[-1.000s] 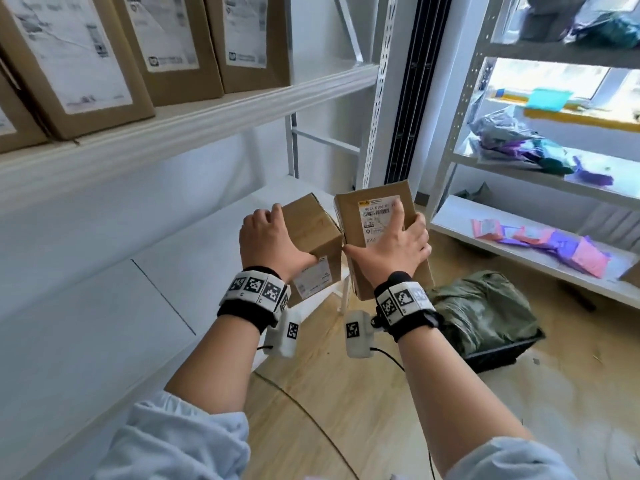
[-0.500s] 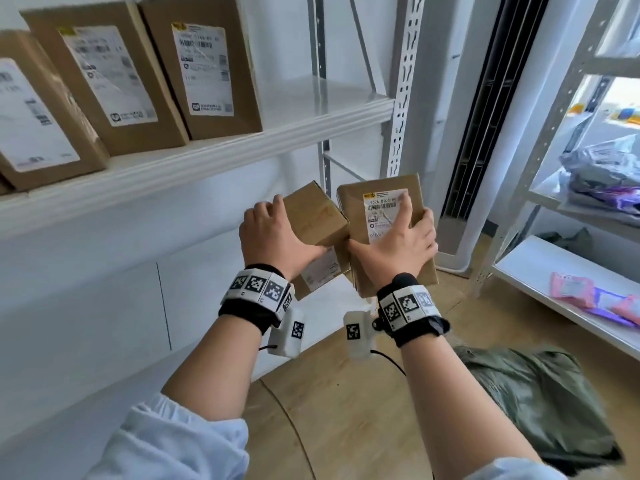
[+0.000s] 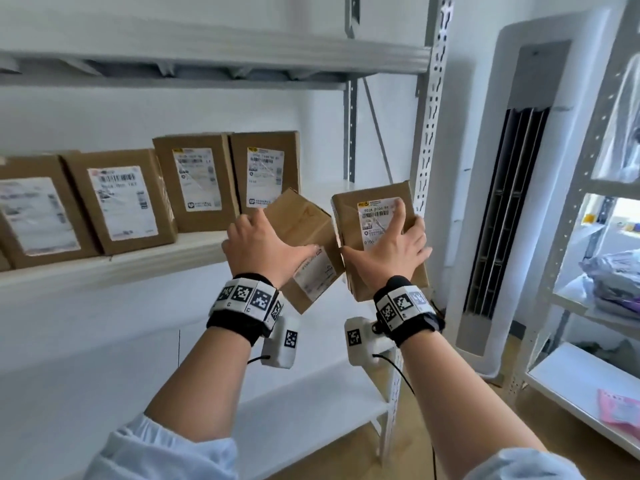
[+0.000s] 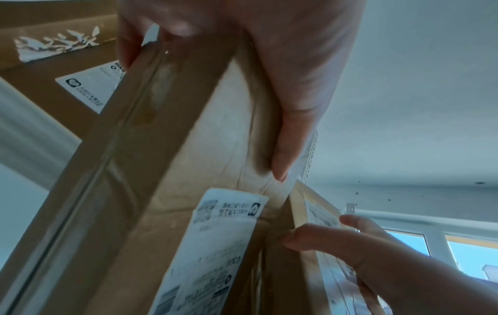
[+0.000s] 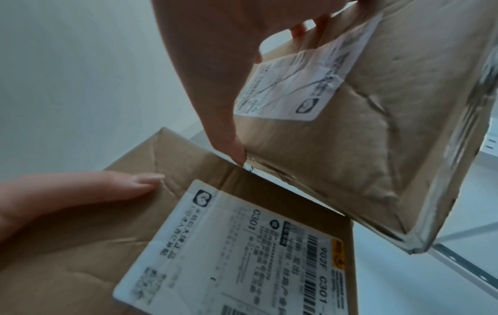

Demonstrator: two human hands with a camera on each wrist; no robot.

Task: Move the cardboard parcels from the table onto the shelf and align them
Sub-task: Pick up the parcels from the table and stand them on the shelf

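Each hand holds one brown cardboard parcel at shelf height. My left hand [image 3: 263, 249] grips a tilted parcel [image 3: 301, 223] [image 4: 188, 170] by its edge, with its label turned down and to the right. My right hand [image 3: 391, 244] grips an upright parcel [image 3: 349, 216] [image 5: 363, 149], fingers spread over its white label. The two parcels almost touch at a corner. Several labelled parcels [image 3: 194, 188] stand in a row on the white shelf board [image 3: 138, 261]. The last one [image 3: 265, 171] stands just behind the left-hand parcel.
Bare shelf [image 3: 329, 192] lies to the right of the row, up to the perforated post [image 3: 429, 116]. Another board [image 3: 207, 60] hangs above and one [image 3: 311, 393] lies below. A white tower unit [image 3: 512, 202] and a second rack [image 3: 588, 202] with plastic bags [image 3: 616, 278] stand at the right.
Both hands have lifted their parcels from below the shelf board up to its level and closer to the row. The left-hand parcel has tilted further.
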